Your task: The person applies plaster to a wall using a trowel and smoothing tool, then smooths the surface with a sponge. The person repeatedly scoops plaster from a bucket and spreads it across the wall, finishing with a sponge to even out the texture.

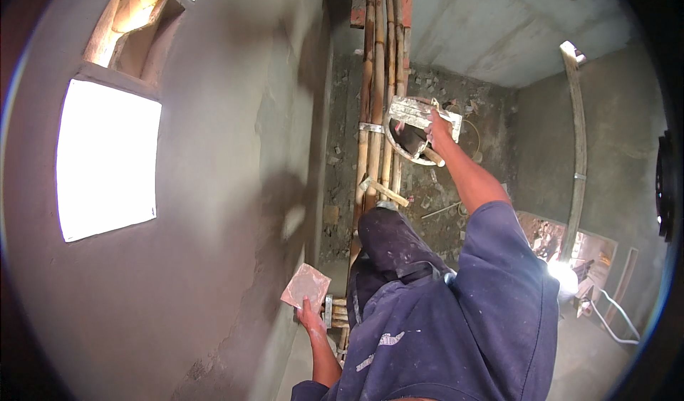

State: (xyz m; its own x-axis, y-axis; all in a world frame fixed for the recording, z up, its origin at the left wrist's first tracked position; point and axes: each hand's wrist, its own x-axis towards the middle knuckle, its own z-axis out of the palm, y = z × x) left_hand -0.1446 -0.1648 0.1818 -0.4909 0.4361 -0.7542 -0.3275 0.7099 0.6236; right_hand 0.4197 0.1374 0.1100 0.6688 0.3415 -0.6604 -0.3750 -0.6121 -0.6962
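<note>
Low on the left, my left hand (pixel 309 317) grips a flat, square reddish plate (pixel 306 285) with a grey patch on its face, held close to the plastered wall. My right hand (pixel 439 127) reaches forward over a round, plaster-crusted bucket (pixel 389 139). Its fingers are closed on a whitish, plaster-caked rectangular float (pixel 411 108) lying across the bucket's top. A wooden handle (pixel 434 157) sticks out over the near rim; the tool it belongs to is partly hidden. A hammer (pixel 387 191) rests on the bamboo poles before my knee.
Long bamboo poles (pixel 378 59), strapped together, run ahead beneath me as a platform. Well below lies a rubble-strewn floor (pixel 445 194). The grey plastered wall (pixel 214 187) with a bright window opening (pixel 108 160) rises at left. A wooden post (pixel 576 144) stands right, near a glaring lamp (pixel 563 278).
</note>
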